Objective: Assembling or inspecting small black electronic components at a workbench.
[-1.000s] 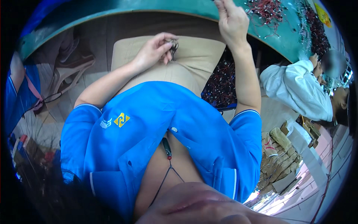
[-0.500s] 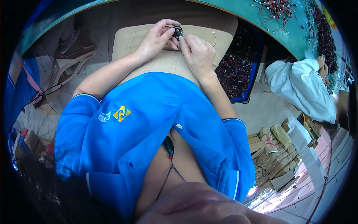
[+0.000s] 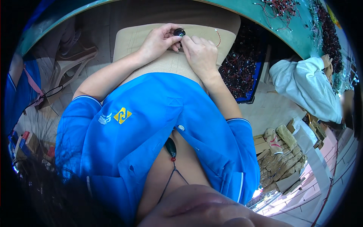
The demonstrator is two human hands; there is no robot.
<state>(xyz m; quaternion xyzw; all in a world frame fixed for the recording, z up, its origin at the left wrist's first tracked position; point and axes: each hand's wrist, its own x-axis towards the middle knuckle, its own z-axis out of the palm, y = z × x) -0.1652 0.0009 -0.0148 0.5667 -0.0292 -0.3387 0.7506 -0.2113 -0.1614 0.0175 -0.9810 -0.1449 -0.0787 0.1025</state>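
Over my lap, a small black round part [image 3: 179,32] with a shiny face sits between the fingers of my left hand [image 3: 162,41], which is closed on it. My right hand [image 3: 201,55] pinches at the lower right edge of the same part, its fingertips partly hidden behind the knuckles. A thin red wire [image 3: 219,38] with a white plug end sticks up beyond my right hand, over the beige cloth [image 3: 130,41] on my lap; whether it joins the black part is hidden.
A blue crate [image 3: 258,77] full of dark parts and red wires stands right of my lap. A green table [image 3: 242,10] curves across the far side, with a red wire heap [image 3: 278,9]. At right a person in a grey sleeve [image 3: 302,81] works; cardboard [image 3: 283,162] lies nearer.
The black part has turned in my fingers, so its round face shows more. My right hand has shifted slightly, with its fingers curled closer together.
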